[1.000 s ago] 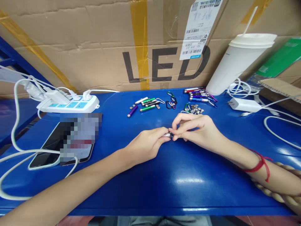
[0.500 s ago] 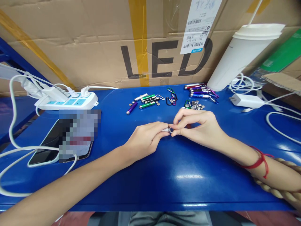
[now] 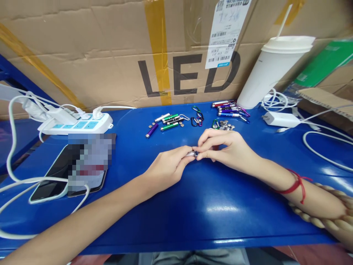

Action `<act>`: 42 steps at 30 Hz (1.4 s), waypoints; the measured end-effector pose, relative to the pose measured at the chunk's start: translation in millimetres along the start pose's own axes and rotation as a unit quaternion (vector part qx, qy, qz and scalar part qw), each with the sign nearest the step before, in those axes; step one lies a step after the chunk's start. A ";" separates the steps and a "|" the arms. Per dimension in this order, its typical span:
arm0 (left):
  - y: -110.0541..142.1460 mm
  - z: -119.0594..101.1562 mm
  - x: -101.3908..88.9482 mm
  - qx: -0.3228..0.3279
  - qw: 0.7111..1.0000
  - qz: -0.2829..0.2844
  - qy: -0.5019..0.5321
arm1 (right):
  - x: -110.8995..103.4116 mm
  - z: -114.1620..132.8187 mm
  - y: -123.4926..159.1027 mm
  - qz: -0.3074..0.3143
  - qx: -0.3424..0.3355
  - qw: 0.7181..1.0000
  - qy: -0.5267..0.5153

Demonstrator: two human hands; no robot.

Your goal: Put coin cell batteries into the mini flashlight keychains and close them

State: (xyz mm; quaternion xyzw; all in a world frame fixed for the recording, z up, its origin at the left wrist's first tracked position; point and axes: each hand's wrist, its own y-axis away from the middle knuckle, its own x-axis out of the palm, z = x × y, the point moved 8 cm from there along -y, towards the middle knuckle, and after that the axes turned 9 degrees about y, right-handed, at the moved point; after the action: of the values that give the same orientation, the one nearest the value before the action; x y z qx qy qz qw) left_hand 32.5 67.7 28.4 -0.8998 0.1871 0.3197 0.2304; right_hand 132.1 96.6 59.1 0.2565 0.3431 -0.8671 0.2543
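Note:
My left hand is closed round a small silver mini flashlight, with only its end showing past the fingertips. Thumb and forefinger of my right hand pinch at that dark-rimmed end; whether a small part sits between them is hidden. Beyond the hands lie several mini flashlight tubes, among them a purple one and a green one, with a few button cells beside them. Small carabiners are grouped to their right. A pile of button cells lies just behind my right hand.
More coloured flashlights with clips lie by a tall white cup. A power strip and two phones with cables are on the left. A white charger is at right. A cardboard box walls the blue table's back.
The head view has shifted slightly, so the whole scene sits a little lower and further left. Both hands keep the same hold on the flashlight.

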 end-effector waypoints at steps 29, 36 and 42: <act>2.0 6.9 -7.2 -0.049 0.997 -0.057 0.016 | 4.7 -8.8 1.5 0.019 0.056 0.997 -0.047; 2.4 9.9 -10.3 -0.069 0.994 -0.078 0.013 | 2.9 -12.7 2.5 0.006 0.075 0.997 -0.018; 2.9 15.9 -12.0 -0.097 0.991 -0.096 0.006 | -2.0 -16.6 2.0 -0.019 0.083 0.992 0.090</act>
State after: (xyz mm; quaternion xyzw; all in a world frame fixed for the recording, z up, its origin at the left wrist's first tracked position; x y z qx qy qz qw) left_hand 14.6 76.0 24.5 -0.9338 0.0689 0.3070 0.1702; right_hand 139.3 107.9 48.9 0.3474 0.2962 -0.8705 0.1838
